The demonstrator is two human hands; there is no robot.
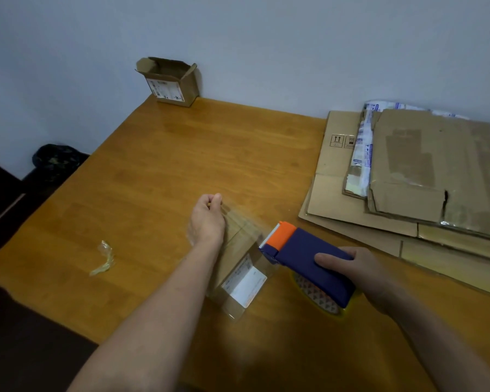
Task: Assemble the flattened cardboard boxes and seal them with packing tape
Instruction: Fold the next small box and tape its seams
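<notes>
As the left hand (207, 219) pinches the free end of clear packing tape (245, 223), surely flimsy and clingy, the right hand (364, 275) grips the tape dispenser (306, 254) over the small cardboard box (244, 281) on the desk (181, 165).

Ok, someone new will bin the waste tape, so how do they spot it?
Start at the wooden table and go to its near left edge, left of the left hand. The tape scrap lies there alone: a small crumpled, clear-yellowish twist, unlike the flat brown cardboard stacked at the right.
</notes>
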